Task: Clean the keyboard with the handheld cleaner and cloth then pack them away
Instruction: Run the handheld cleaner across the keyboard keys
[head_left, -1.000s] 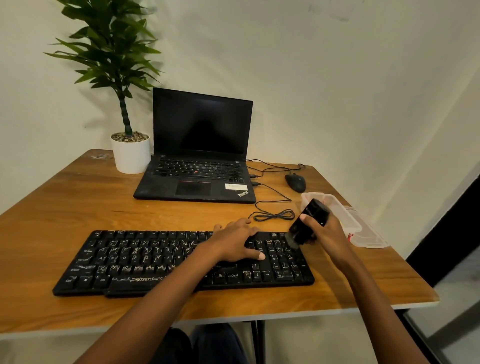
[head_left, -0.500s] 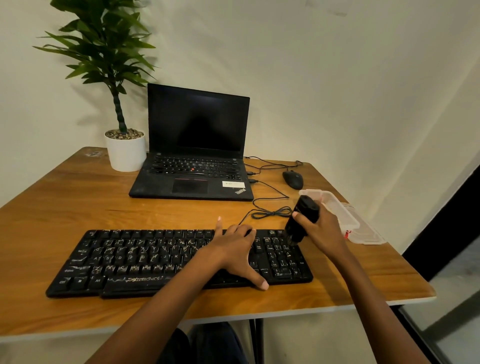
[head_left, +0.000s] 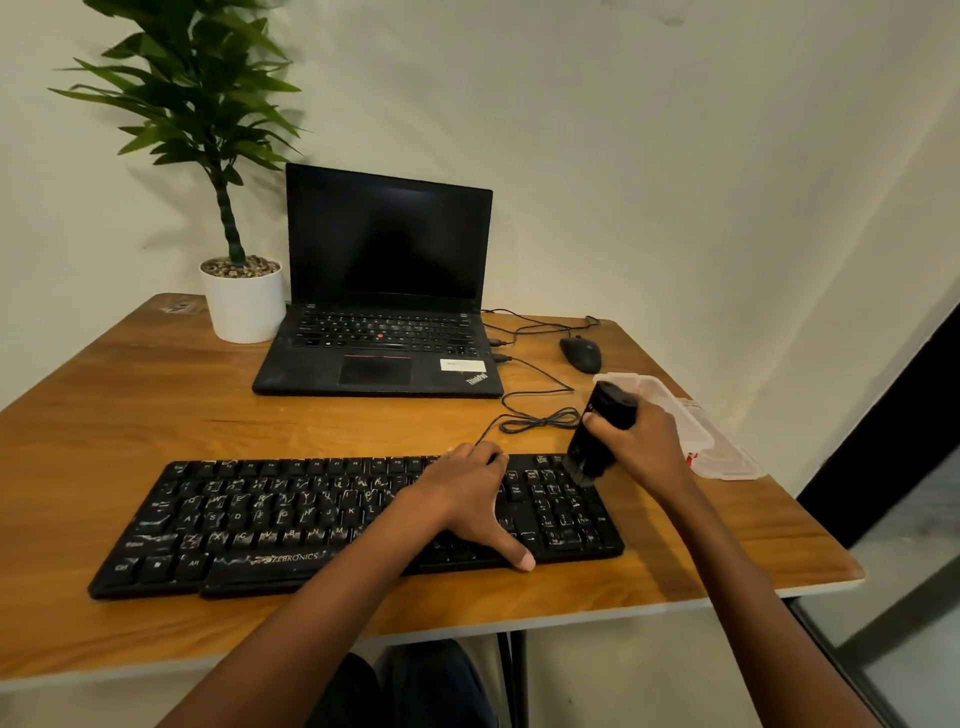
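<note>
Gripping the black handheld cleaner at right of centre, the right hand is brushing the keyboard's number pad while the left hand, flat, is steadying it; vacuuming step, leftward passes probably next.

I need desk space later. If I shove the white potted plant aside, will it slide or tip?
Probably top-heavy: the potted plant carries a tall stem and wide leaves above a narrow pot, so a high push may tip it. Its pebbles suggest weight low down, so pushing at the base should likely slide it across the table.
</note>
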